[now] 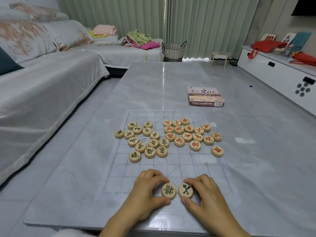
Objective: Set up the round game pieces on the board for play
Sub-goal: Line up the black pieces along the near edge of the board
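A thin see-through board (pixel 196 166) with a printed grid lies on the grey table. Several round wooden pieces with black characters (pixel 145 141) are heaped on its left half, and several with red characters (pixel 191 134) on its right half. At the board's near edge my left hand (pixel 147 190) pinches one black-character piece (pixel 168 191) between thumb and fingers. Right beside it, my right hand (pixel 203 194) pinches another black-character piece (pixel 185 190). The two held pieces almost touch each other.
The game's cardboard box (pixel 206 96) lies on the table beyond the board, to the right. A covered sofa (pixel 42 86) runs along the left. A white low cabinet (pixel 282 71) stands to the right, and a woven basket (pixel 173 50) sits past the table's far end.
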Tool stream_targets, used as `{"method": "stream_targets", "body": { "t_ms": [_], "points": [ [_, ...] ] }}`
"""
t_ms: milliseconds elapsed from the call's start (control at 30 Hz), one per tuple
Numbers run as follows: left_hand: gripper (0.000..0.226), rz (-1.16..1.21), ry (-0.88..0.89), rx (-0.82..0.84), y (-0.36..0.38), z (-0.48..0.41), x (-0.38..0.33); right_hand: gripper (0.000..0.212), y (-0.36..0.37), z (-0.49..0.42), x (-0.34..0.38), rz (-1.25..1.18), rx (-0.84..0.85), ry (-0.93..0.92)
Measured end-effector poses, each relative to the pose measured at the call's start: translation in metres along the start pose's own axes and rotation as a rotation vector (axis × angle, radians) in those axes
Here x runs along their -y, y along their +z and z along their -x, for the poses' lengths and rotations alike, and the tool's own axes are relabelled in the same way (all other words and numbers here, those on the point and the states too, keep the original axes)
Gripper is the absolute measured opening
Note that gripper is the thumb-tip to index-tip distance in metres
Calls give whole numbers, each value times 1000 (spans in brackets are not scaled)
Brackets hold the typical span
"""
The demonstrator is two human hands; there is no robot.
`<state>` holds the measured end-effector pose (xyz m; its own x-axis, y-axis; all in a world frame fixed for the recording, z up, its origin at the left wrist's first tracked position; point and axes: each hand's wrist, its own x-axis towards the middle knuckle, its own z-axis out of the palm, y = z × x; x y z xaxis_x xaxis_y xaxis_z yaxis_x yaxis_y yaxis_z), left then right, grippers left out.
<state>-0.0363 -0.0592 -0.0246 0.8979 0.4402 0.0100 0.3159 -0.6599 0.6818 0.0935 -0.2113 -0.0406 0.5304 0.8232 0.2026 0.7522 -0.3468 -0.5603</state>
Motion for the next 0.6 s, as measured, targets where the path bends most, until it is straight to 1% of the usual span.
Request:
{"method": "stream_targets", "body": {
  "t_ms": [67,233,467,533,600],
  "points": [
    [47,5,0,-6,1,0,0,68,2,0,0,11,-29,2],
    [47,-13,-9,-5,2,1,1,70,4,0,1,42,-27,13],
    [46,-7,-31,-9,2,1,-1,54,7,0,-2,78,-49,21],
    [49,-18,-24,4,0,3,-3,49,7,0,-2,94,-54,24],
    [55,-24,-16,48,-4,4,-4,46,5,0,-1,104,-24,19]
  ]
}}
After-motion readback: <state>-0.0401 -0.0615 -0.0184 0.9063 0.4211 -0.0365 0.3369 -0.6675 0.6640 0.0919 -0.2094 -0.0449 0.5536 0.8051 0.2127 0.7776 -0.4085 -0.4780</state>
